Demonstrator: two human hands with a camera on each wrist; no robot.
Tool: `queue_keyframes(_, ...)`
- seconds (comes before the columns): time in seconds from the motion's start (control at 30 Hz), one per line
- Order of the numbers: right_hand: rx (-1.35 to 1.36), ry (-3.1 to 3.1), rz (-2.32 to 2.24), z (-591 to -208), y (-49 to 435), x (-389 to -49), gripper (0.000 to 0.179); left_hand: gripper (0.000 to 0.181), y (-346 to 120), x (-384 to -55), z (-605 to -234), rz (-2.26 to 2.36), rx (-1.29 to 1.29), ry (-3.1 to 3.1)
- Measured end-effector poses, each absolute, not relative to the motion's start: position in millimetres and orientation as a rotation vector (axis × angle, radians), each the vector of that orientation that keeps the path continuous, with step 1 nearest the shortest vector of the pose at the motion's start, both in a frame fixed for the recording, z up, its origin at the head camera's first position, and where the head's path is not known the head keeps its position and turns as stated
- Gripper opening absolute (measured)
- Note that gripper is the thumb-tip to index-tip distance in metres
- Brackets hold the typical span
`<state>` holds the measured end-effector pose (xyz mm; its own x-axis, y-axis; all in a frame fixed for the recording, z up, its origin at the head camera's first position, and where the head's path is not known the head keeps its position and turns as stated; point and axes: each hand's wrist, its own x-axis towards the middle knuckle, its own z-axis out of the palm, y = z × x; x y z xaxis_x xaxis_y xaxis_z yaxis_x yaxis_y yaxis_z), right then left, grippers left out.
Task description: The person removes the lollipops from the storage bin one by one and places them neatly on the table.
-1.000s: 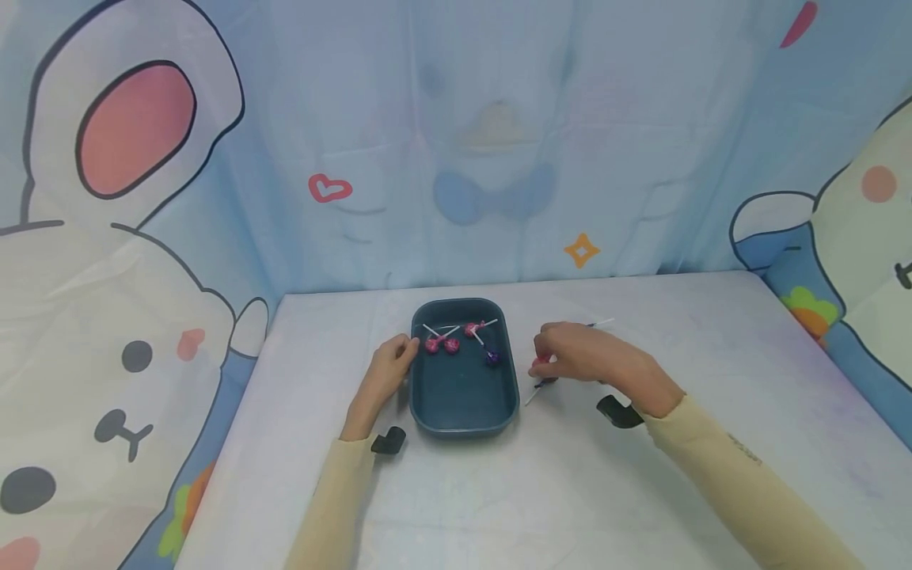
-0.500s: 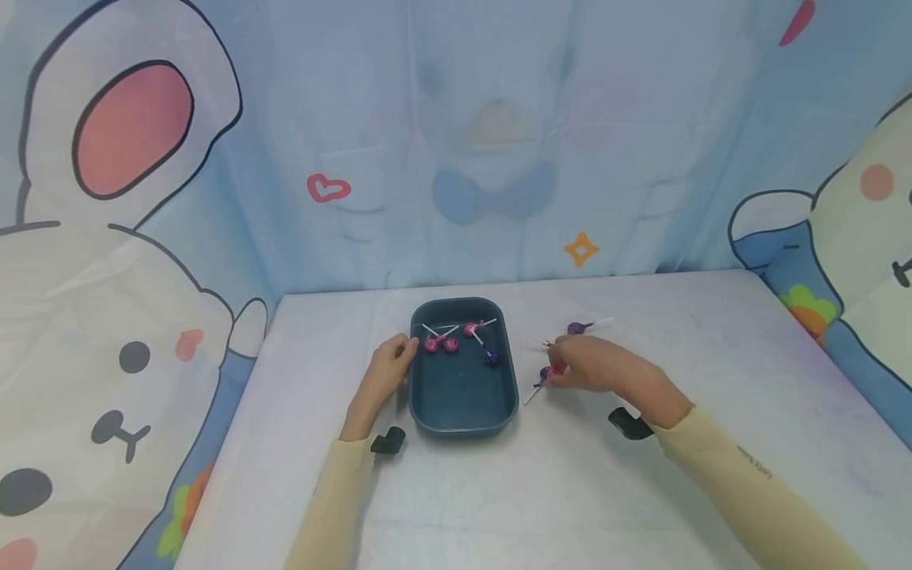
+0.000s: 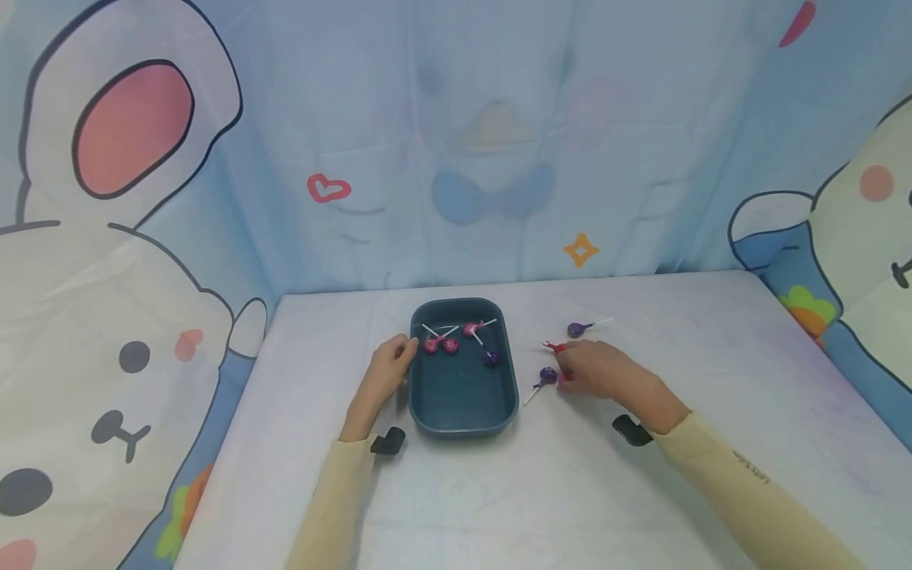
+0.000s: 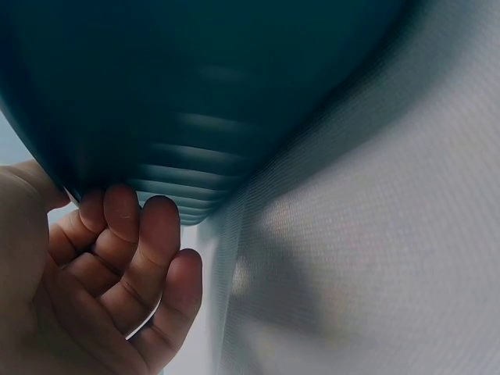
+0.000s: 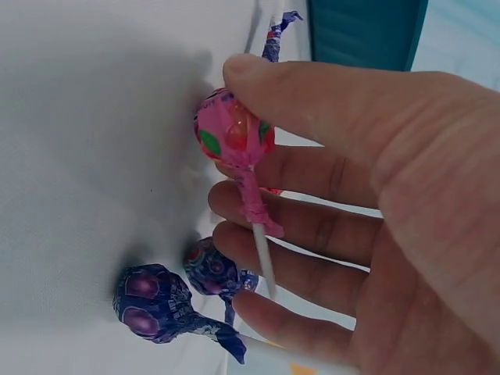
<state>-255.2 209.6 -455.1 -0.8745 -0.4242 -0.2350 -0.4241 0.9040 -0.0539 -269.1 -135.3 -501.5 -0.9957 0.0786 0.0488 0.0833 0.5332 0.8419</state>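
Observation:
On the table's left side, my left hand (image 3: 390, 366) grips the side rim of a dark teal tray (image 3: 463, 412), its fingers against the outer wall (image 4: 195, 117) in the left wrist view. Right of the tray, my right hand (image 3: 606, 370) pinches a pink-wrapped lollipop (image 5: 234, 133) by its candy head, between thumb and index finger. A red lollipop (image 3: 554, 347) lies by this hand, its head partly hidden behind the fingers. Two purple lollipops lie close by: one (image 3: 547, 376) between hand and tray, another (image 3: 575, 328) beyond the knuckles.
Inside the tray, towards its far end, are several pink lollipops (image 3: 451, 345) and a purple lollipop (image 3: 492, 359). A white cloth (image 3: 456, 499) covers the table. Behind it hangs a blue cartoon curtain (image 3: 399, 119).
My right hand has shifted right and slightly towards me, uncovering the purple lollipops and part of the red one. The left hand and tray stay put.

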Motion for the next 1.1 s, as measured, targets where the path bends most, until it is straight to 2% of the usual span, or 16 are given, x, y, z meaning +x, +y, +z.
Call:
queue_keyframes(0.7,-0.641,2.835,0.021,-449,205,-255,0.026,0.034,-135,-269,-501,-1.505,-0.135,-2.747)
queue_keyframes(0.9,-0.614,2.816,-0.036,-433,203,-257,0.038,0.033,-135,-269,-501,-1.509,-0.129,-2.750)
queue_keyframes(1.1,-0.617,2.903,-0.105,-411,203,-263,0.065,0.032,-135,-270,-501,-1.492,-0.140,-2.755)
